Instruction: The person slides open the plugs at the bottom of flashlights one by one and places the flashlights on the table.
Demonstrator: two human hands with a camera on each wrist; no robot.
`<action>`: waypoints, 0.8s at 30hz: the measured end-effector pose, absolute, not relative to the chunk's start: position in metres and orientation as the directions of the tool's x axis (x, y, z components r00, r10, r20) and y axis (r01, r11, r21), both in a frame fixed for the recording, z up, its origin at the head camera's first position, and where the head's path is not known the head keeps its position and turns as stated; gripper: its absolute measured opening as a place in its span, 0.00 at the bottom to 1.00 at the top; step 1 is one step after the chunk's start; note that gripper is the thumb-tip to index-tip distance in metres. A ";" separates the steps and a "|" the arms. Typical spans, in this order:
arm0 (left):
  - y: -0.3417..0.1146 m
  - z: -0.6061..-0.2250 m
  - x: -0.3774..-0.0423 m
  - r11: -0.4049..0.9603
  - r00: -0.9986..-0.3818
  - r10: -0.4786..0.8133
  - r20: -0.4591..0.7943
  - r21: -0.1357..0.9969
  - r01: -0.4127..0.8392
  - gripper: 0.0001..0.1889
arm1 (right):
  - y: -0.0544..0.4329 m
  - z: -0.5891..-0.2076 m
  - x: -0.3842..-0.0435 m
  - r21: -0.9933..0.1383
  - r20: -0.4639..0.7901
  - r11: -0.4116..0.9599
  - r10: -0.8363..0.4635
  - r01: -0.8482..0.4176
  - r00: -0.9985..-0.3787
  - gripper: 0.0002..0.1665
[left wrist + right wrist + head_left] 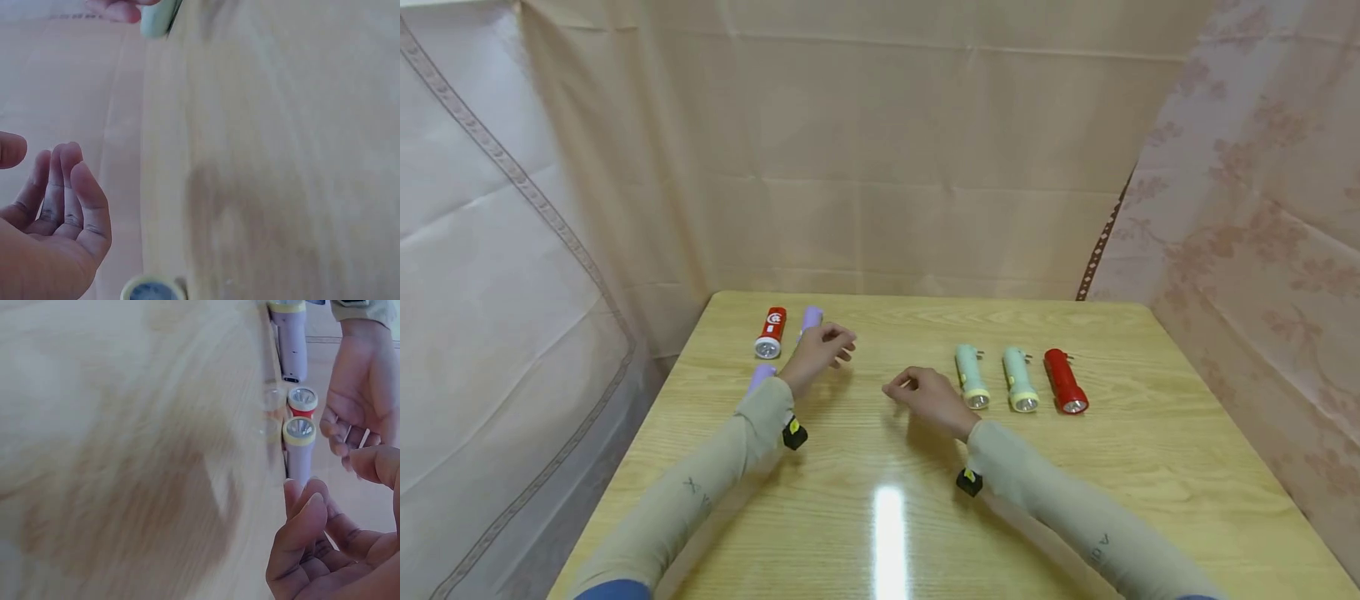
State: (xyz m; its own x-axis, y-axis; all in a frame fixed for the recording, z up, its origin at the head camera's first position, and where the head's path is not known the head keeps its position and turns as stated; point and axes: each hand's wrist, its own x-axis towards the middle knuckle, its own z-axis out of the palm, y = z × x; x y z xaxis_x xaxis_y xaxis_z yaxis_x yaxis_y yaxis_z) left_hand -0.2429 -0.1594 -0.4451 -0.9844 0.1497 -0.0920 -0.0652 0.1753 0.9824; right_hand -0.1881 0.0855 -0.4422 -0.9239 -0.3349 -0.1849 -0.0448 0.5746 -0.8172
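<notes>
My left hand (818,357) hovers over the left part of the table with loosely bent fingers, holding nothing. It partly covers one lavender flashlight (812,317); a second lavender flashlight (763,375) shows beside its wrist. Left of them lies a red flashlight with a white head (771,333). Near the middle, the right hand (931,402) is also above the tabletop, its fingers loosely curled around nothing. Just right of it lie two mint-green flashlights (972,377) (1020,380) and a red flashlight (1065,382). In the right wrist view, both lavender flashlights (299,453) show yellow-rimmed heads.
The wooden table (880,450) reaches back to a beige cloth (910,167). Patterned cloth hangs at the right (1262,208), and pale cloth (497,292) at the left. A bright light reflection marks the table's front middle.
</notes>
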 end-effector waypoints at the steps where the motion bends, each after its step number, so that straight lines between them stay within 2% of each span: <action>1: -0.162 -0.444 -0.247 0.179 -0.986 0.143 -0.088 0.982 -0.062 0.19 | 0.081 -0.441 -0.191 -0.825 -0.196 0.564 -0.336 -0.031 -0.921 0.20; 7: -0.179 -0.440 -0.266 0.223 -0.995 0.060 -0.085 0.972 -0.070 0.14 | 0.056 -0.447 -0.202 -0.851 -0.226 0.525 -0.363 0.002 -0.904 0.21; 15: -0.199 -0.444 -0.293 0.220 -0.991 -0.048 -0.128 0.966 -0.135 0.16 | 0.030 -0.458 -0.219 -0.862 -0.193 0.507 -0.374 -0.026 -0.907 0.24; 24: -0.209 -0.447 -0.311 0.415 -0.985 -0.152 -0.084 0.899 -0.141 0.13 | -0.002 -0.457 -0.235 -0.890 -0.220 0.453 -0.335 0.048 -0.916 0.24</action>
